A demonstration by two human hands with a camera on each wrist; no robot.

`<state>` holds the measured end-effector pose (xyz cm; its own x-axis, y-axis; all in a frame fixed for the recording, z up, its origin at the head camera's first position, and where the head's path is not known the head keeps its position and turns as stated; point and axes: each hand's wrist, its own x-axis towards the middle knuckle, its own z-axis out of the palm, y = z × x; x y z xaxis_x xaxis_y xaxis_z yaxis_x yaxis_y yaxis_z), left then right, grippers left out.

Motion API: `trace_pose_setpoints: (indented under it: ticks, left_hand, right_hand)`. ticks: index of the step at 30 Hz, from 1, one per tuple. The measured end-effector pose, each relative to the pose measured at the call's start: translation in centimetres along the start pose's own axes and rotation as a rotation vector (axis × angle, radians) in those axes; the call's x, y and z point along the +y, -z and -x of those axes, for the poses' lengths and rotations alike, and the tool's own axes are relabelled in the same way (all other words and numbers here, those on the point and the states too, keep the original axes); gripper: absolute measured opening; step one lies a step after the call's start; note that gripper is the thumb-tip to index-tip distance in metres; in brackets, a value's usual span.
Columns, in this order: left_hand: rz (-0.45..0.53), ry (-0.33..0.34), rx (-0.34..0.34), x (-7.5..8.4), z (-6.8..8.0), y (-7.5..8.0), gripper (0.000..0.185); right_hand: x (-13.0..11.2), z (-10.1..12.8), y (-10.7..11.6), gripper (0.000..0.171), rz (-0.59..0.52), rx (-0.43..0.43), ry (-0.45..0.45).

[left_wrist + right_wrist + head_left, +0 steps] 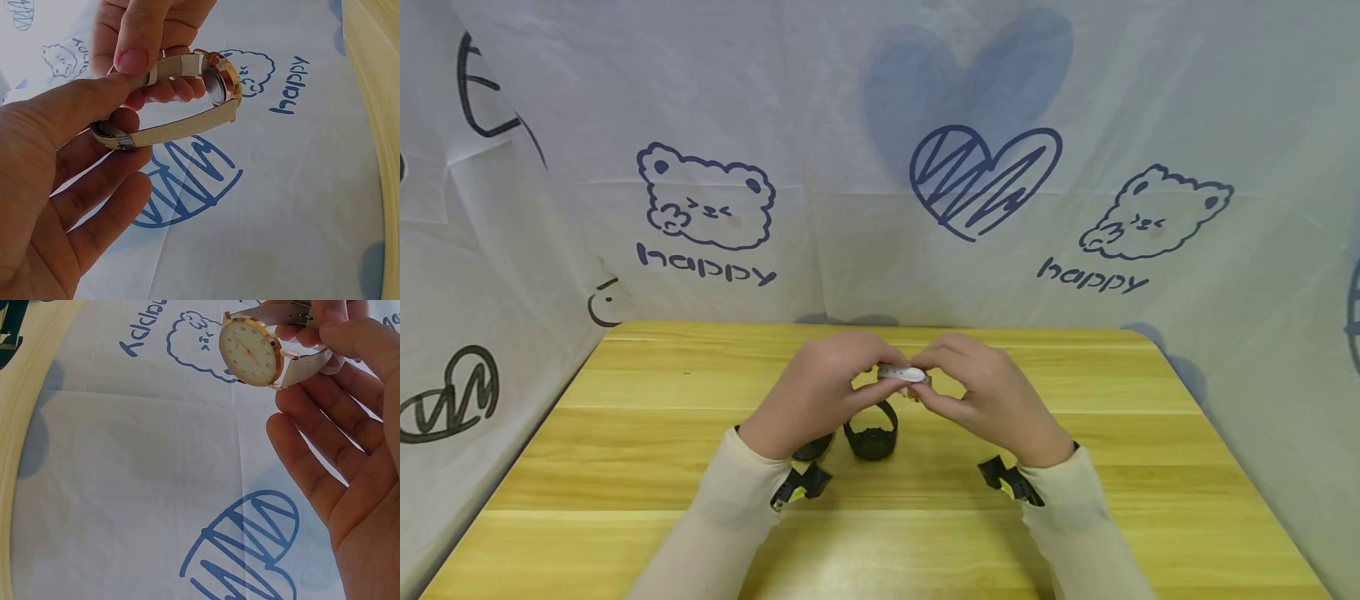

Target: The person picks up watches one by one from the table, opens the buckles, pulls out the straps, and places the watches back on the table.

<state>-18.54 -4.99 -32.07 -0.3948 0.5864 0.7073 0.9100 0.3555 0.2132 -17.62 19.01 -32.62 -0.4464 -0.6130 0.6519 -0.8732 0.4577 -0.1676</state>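
Together, left hand and right hand pinch the white watch; black watch, seemingly, below.

Held watch above table watch

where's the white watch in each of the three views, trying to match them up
Head view: the white watch sits centre frame above the table, pinched between both hands.
Left wrist view: upper middle, its case back and closed strap loop showing.
Right wrist view: top right, its dial facing the camera.
Shared landmark: the blue scribbled heart on the backdrop, below the watch in both wrist views.
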Motion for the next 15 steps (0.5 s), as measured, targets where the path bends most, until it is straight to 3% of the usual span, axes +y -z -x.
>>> trace_pose_setpoints:
  ticks: [8,15]
  left_hand:
    - [-0.002,-0.002,-0.008,0.13,0.02,0.00,0.015]
    - [0.054,0.006,0.026,-0.17,0.28,-0.02,0.014]
  right_hand:
    - [0.08,0.13,-0.01,0.017,0.005,-0.010,0.003]
    - [0.27,0.27,-0.12,0.018,0.021,0.010,-0.005]
